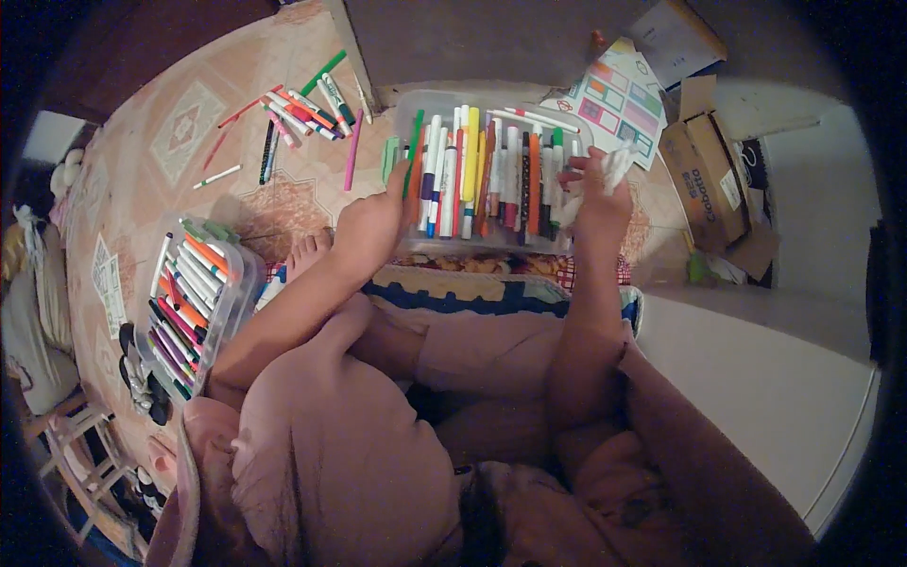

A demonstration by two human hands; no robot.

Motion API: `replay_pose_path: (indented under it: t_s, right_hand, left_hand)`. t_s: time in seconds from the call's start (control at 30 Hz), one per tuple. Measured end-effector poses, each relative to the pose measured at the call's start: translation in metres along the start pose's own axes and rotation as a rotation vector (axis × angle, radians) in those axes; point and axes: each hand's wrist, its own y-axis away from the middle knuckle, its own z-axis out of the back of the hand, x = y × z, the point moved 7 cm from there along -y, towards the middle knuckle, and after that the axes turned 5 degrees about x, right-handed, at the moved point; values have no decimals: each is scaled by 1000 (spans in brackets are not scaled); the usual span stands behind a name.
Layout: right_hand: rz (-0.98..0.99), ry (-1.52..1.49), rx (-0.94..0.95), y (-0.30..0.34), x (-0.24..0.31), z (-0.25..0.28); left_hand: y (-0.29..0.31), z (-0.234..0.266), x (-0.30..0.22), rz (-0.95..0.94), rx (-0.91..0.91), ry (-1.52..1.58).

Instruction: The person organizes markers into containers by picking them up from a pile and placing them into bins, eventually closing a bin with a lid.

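Note:
A clear plastic box (491, 248) in front of me holds a row of markers (470, 151) in many colours, most lying lengthwise away from me. At its left side, my left hand (373, 227) is closed with its fingertips at a long green marker (414, 142). The lower end of that marker is hidden by the fingers. By the box's right end, my right hand (605, 198) grips a crumpled white cloth or tissue (619, 165), some fingers spread toward the box. A light green piece (389, 159) stands beside the left rim.
Loose markers (307, 111) are heaped on the tiled floor at the far left. A second clear box (227, 321) of markers stands by my left forearm. A printed sheet (614, 99) and an opened cardboard box (704, 184) lie right, next to a white panel (746, 350).

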Motion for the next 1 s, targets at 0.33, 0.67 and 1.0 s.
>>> replay_pose_path:
  t_s: [0.33,0.67,1.0]
  right_hand:
    - [132,1051,-122,-27,-19,57]
    - [-97,1124,55,-39,-71,57]
    - [-91,976,31,-42,-66,58]
  left_hand:
    - [-1,13,2,-81,-209,38]
    - [-20,-55,61,77,-83,587]
    - [-12,-42,52,24,-205,532]
